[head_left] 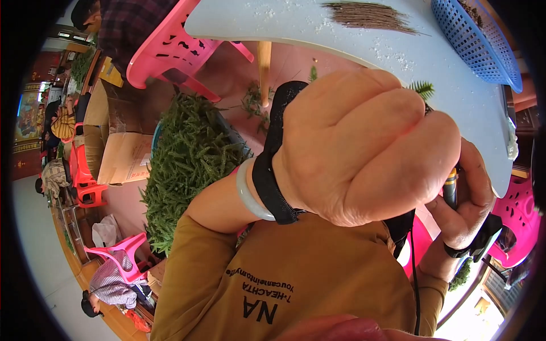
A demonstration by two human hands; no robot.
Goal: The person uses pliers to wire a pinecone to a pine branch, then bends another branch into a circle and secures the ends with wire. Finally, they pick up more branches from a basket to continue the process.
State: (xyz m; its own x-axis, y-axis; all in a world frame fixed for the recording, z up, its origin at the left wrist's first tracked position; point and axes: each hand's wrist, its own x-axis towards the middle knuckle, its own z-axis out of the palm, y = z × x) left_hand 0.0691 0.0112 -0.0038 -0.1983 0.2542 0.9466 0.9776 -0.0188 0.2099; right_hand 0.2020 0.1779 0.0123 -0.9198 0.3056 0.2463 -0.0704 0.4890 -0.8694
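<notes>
Very close to the camera, my left hand is curled into a fist, with a pale bangle and a black strap at its wrist. Its fingertips and whatever they hold are hidden. A green fern tip pokes out just beyond the knuckles; whether it is in the fist I cannot tell. To the right, partly behind the fist, the fingers of my right hand curl around a dark cylinder with yellow bands. A black strap with a dark device sits on that wrist.
A pale blue table carries a bundle of thin brown sticks, white crumbs and a blue basket. Left of me is a large heap of green fern sprigs. Around it stand a pink chair and a cardboard box. Several people sit farther left.
</notes>
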